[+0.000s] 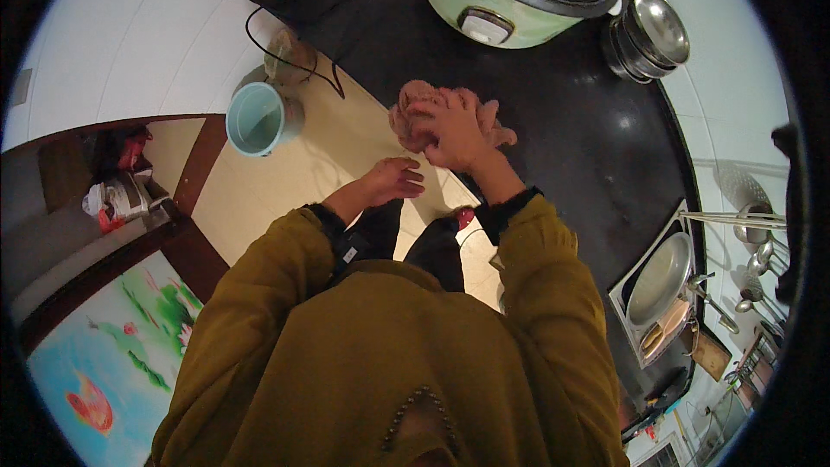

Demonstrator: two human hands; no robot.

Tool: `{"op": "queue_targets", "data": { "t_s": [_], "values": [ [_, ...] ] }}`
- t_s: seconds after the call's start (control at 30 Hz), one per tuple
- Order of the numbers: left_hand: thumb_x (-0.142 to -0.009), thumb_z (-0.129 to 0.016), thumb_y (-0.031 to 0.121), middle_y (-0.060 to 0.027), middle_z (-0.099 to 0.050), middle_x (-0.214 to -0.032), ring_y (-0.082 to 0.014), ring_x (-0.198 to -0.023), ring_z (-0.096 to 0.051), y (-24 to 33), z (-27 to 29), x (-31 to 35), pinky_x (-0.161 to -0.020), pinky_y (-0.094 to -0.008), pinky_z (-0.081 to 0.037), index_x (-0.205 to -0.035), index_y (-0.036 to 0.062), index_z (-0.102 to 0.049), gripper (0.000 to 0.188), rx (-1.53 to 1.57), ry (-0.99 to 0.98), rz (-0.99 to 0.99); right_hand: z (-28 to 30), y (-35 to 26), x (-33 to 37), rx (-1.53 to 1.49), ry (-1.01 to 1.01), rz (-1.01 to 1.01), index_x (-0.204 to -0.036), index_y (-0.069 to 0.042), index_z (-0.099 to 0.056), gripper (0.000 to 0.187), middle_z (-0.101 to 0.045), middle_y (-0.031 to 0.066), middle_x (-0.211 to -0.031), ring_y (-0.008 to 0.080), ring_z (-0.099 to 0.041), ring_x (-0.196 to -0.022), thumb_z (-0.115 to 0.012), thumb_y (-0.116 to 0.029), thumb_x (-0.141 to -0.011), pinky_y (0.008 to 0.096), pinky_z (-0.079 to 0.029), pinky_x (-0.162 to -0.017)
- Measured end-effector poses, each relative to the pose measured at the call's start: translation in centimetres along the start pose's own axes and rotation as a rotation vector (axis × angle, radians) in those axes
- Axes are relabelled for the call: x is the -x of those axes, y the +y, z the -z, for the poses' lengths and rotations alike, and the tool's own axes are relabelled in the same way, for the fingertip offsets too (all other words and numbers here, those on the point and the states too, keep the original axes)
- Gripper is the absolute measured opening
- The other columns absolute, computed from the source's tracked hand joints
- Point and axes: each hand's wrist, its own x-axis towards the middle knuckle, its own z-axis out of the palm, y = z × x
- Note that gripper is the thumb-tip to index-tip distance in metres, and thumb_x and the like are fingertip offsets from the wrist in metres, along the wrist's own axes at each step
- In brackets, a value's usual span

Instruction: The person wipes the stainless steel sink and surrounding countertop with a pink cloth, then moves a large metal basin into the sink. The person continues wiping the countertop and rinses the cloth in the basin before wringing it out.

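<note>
A crumpled pink cloth [416, 93] lies at the front edge of the black countertop [553, 112]. My right hand [458, 131] presses down on it from above, fingers curled into its folds. Off the counter's edge, my left hand [393, 181] hangs over the floor with nothing in it, its fingers slightly bent and apart. It does not touch the cloth. Beyond the cloth stands a pale green rice cooker [519, 22] with a dark-rimmed metal lid.
Stacked metal bowls [648, 35] stand right of the cooker. A sink [664, 281] is at the right, with ladles [761, 255] hanging on the wall. On the floor are a light blue bucket [257, 121] and a trailing black cable [294, 65]. A doorway opens at the left.
</note>
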Motion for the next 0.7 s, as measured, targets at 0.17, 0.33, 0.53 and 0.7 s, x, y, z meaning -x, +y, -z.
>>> {"op": "queue_targets", "data": {
  "t_s": [0.17,0.33,0.53,0.7],
  "values": [
    [-0.1,-0.049,0.032,-0.0193,-0.059,-0.123,-0.0359,-0.108,-0.061,-2.6,0.2,2.2,-0.098,-0.0466,-0.049,-0.129,0.0026,-0.048,0.042,-0.086,0.097,-0.054,-0.4,-0.3,8.8,0.102,-0.07,0.11,-0.093,-0.025,-0.074,0.03,-0.056,-0.0027,-0.125,0.034,-0.043,-0.126,-0.074,-0.016,-0.064,0.0576,-0.027,-0.104],
    [-0.101,-0.046,0.035,-0.0207,-0.057,-0.126,-0.0337,-0.106,-0.062,-5.0,-2.1,3.5,-0.094,-0.0442,-0.051,-0.134,-0.0004,-0.044,0.048,-0.144,0.123,-0.149,0.3,-0.3,21.3,0.186,0.002,0.054,-0.098,-0.027,-0.074,0.031,-0.057,-0.0029,-0.123,0.0354,-0.039,-0.129,-0.069,-0.017,-0.07,0.0582,-0.026,-0.105],
    [-0.102,-0.045,0.037,-0.0224,-0.054,-0.129,-0.0345,-0.111,-0.06,-6.8,-8.6,2.7,-0.099,-0.0434,-0.049,-0.137,-0.0032,-0.04,0.054,-0.33,0.118,-0.159,1.9,0.0,37.7,0.179,0.053,-0.117,-0.099,-0.03,-0.073,0.027,-0.056,-0.002,-0.125,0.0342,-0.042,-0.127,-0.06,-0.019,-0.078,0.0556,-0.029,-0.105],
    [-0.102,-0.046,0.036,-0.0221,-0.056,-0.125,-0.0317,-0.109,-0.061,-7.8,-14.2,1.5,-0.097,-0.0425,-0.05,-0.135,-0.0025,-0.042,0.051,-0.447,-0.005,-0.151,2.1,-0.2,51.0,0.106,0.067,-0.332,-0.104,-0.028,-0.073,0.028,-0.055,-0.0012,-0.125,0.0333,-0.038,-0.131,-0.062,-0.022,-0.078,0.0558,-0.024,-0.108]
  ]
}}
